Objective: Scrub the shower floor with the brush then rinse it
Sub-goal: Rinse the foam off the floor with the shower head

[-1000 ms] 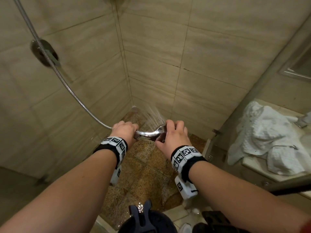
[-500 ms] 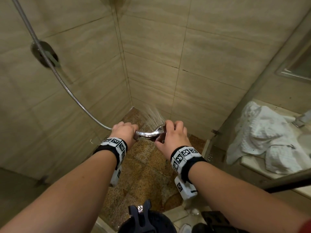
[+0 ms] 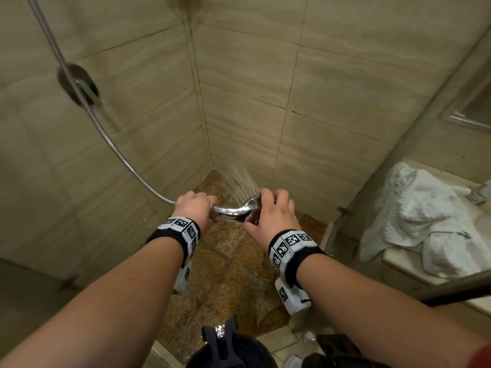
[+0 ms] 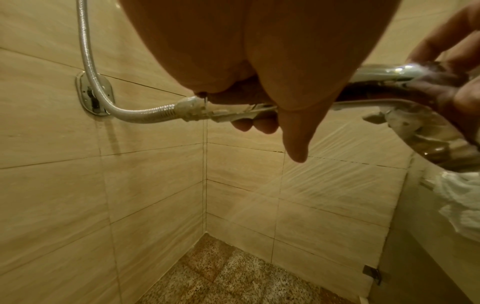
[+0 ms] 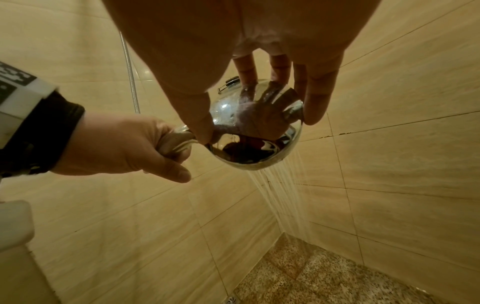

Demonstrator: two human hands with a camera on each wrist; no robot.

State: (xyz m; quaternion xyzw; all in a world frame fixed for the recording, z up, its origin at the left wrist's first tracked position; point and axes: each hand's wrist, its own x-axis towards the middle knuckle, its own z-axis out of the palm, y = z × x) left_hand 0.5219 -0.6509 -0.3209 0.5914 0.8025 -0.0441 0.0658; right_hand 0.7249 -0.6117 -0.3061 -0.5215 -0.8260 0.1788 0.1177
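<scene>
A: Grip status?
B: Left hand (image 3: 195, 208) clamped around the shower head (image 3: 243, 208) handle; right hand (image 3: 271, 216) curled over the chrome head, fingers (image 5: 315, 98) gripping its rim.
A: Shower floor (image 3: 225, 264)?
B: Below both hands; water spray (image 5: 283, 197) strikes its far corner.

We wear a black strap on each bare forearm, the left wrist band (image 3: 183, 229) and the right wrist band (image 3: 292, 248). Each band carries white blocks printed with black square fiducial markers. A white camera housing (image 3: 291, 298) with a further marker hangs beneath the right band.
</scene>
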